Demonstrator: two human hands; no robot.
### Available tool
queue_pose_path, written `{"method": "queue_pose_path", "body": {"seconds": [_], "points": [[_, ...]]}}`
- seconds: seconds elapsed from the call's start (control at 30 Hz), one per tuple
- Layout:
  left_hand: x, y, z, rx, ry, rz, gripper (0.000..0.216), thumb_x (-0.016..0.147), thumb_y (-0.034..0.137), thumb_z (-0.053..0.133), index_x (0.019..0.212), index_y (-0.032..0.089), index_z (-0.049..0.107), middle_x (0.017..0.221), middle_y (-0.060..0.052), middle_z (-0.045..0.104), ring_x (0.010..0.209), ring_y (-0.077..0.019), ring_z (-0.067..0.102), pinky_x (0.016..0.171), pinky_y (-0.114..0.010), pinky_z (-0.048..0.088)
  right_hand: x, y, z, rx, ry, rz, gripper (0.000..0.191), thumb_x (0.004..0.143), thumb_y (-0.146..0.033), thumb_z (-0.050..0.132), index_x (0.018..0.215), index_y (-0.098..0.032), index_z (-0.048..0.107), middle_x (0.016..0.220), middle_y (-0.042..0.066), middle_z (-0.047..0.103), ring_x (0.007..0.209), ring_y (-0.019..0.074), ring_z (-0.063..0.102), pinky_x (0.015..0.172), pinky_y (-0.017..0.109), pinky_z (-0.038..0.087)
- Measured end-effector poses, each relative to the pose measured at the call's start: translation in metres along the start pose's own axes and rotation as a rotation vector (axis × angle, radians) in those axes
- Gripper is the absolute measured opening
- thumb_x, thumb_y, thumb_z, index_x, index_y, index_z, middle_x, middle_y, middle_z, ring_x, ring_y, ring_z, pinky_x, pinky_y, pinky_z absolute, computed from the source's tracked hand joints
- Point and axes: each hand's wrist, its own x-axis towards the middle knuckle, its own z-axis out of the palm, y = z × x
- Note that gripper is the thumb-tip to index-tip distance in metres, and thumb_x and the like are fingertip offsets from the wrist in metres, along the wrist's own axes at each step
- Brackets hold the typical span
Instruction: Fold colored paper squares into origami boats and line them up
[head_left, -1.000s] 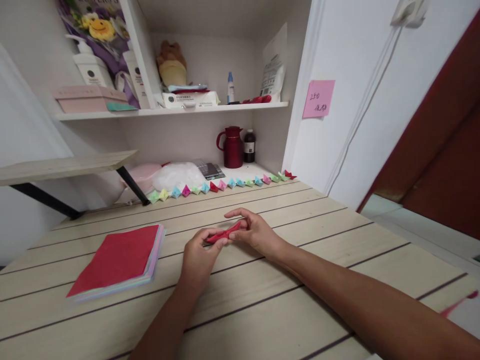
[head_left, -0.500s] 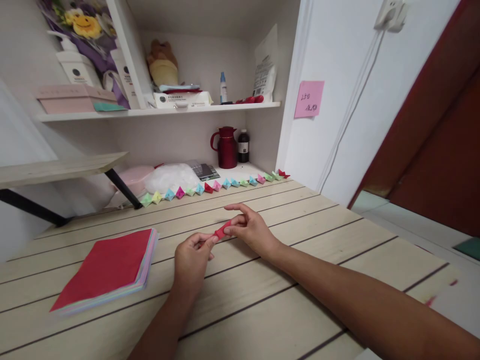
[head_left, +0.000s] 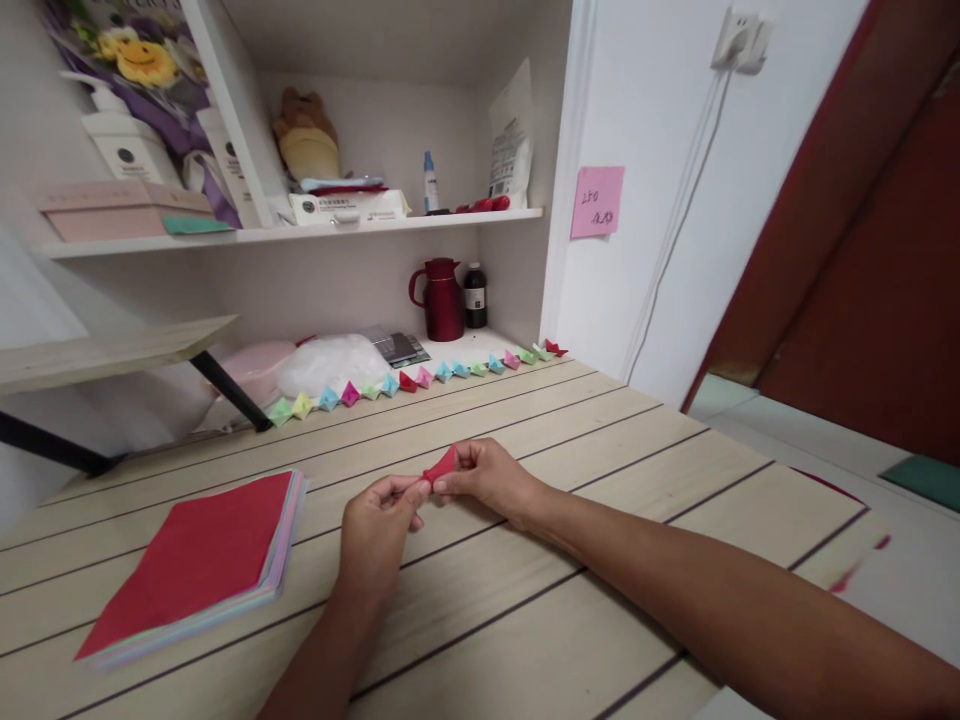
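Observation:
Between my two hands, a small piece of folded red paper (head_left: pixel 442 466) is held just above the wooden tabletop (head_left: pixel 480 580). My left hand (head_left: pixel 379 515) pinches its left end between thumb and fingers. On its right side, my right hand (head_left: pixel 487 478) grips the paper with thumb and fingertips, and a pointed red flap stands up beside them. The fingers hide part of the folds. Left of my hands lies a stack of coloured paper sheets (head_left: pixel 195 550), with a red sheet on top.
Along the table's back edge runs a row of small folded paper boats (head_left: pixel 405 382) in several colours. Behind it stand a red jug (head_left: pixel 442 300), a dark bottle (head_left: pixel 475 297) and a plastic bag (head_left: pixel 334 365). A raised wooden shelf (head_left: pixel 112 352) stands at the left.
My right hand's raised index finger has come down onto the paper. The red paper now shows an upright pointed flap. The whole view has shifted slightly.

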Motion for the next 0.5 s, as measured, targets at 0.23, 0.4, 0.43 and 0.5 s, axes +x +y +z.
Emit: {"method": "queue_pose_path", "body": {"seconds": [0.23,0.4,0.43,0.5], "points": [[-0.0005,0.0026,-0.0022,-0.017,-0.022,-0.026,0.027,0.061,0.039,0.076,0.073,0.015,0.072,0.062,0.000,0.067,0.049,-0.0087,0.050,0.054,-0.022,0.041,-0.0010,-0.0011,-0.0036,0.054,-0.073,-0.030,0.032,0.067,-0.042,0.078,0.071,-0.012,0.067,0.069,0.004,0.070,0.058,0.0150,0.066,0.063,0.030,0.052],[0.0008,0.0038,-0.0026,-0.016,-0.033,-0.021,0.030,0.060,0.041,0.076,0.073,0.014,0.072,0.059,0.001,0.066,0.050,-0.0090,0.049,0.055,-0.022,0.040,-0.0034,-0.0039,-0.0008,0.112,-0.089,-0.007,0.031,0.074,-0.043,0.071,0.075,-0.012,0.067,0.066,0.004,0.070,0.051,0.0144,0.064,0.058,0.029,0.052],[0.0011,0.0037,-0.0028,-0.008,-0.036,-0.022,0.031,0.061,0.042,0.076,0.074,0.014,0.072,0.058,0.001,0.064,0.050,-0.0092,0.049,0.055,-0.022,0.040,-0.0031,-0.0040,0.0001,0.129,-0.084,0.001,0.032,0.075,-0.044,0.070,0.075,-0.012,0.067,0.063,0.003,0.069,0.050,0.0146,0.064,0.057,0.028,0.052],[0.0017,0.0030,-0.0032,0.011,-0.049,-0.022,0.033,0.061,0.044,0.076,0.075,0.014,0.072,0.058,0.001,0.064,0.050,-0.0096,0.049,0.055,-0.023,0.039,-0.0015,-0.0037,0.0017,0.148,-0.057,0.019,0.033,0.075,-0.044,0.068,0.074,-0.012,0.066,0.058,0.003,0.068,0.049,0.0148,0.063,0.055,0.028,0.052]]}}
